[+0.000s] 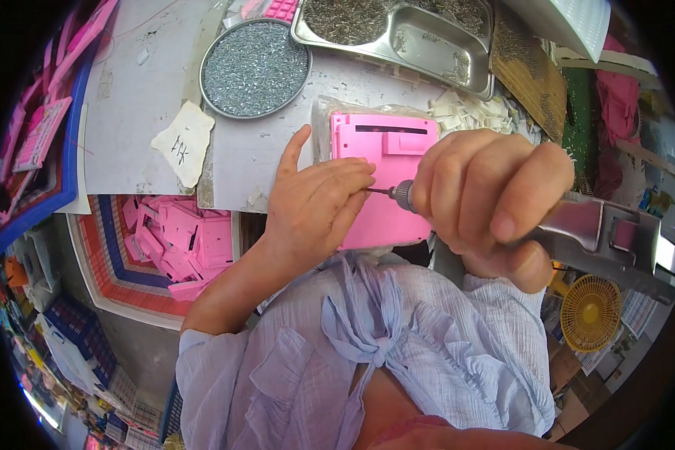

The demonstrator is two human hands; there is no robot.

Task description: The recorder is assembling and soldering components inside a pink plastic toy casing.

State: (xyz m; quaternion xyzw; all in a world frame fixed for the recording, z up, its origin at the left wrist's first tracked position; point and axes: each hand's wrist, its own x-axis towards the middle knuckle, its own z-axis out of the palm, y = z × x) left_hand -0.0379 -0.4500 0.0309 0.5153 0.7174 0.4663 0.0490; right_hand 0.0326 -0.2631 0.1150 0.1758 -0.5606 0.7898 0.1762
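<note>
A pink plastic casing (386,222) lies on the table's front edge in front of me, over a clear plastic bag. My right hand (495,187) is wrapped round a powered screwdriver (604,229), held sideways with its bit pointing left across the casing. My left hand (307,201) lies over the casing's left side, little finger raised. Its thumb and forefinger are pinched together at the bit's tip; whatever they hold there is hidden.
Beyond my left hand stand a round metal dish (256,117) of small screws and a steel tray (426,46) of small metal parts. White pieces (472,112) are heaped at the right. A lined box (94,259) of pink parts sits lower left, and a yellow fan (591,311) lower right.
</note>
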